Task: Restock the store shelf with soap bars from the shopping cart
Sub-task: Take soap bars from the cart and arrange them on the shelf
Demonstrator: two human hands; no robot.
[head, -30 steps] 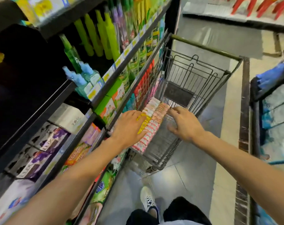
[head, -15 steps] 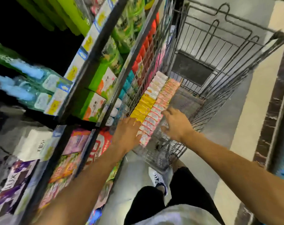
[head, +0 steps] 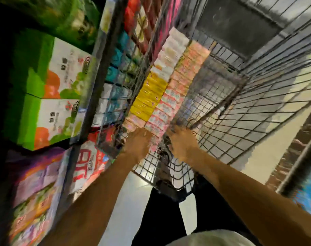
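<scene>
The wire shopping cart (head: 243, 121) stands against the store shelf (head: 88, 110). Along its left side lie two long rows of wrapped soap bars: a pink row (head: 179, 82), and beside it yellow packs (head: 149, 96) with white packs (head: 170, 50) further away. My left hand (head: 138, 144) is down at the near end of the left row and touches the closest pink bars. At the near end of the pink row, my right hand (head: 183, 144) sits by the cart's wire wall. The frame is blurred, so the fingers of both hands are unclear.
Green and white boxes (head: 50, 89) fill the shelf level on the left, with red and purple packs (head: 90, 162) below them. Another rack (head: 296, 166) stands close on the right. My legs and the pale floor (head: 133, 201) are below the cart.
The view has dropped and closed in on the cart. Both hands slid from the middle of the soap rows back to their near end.
</scene>
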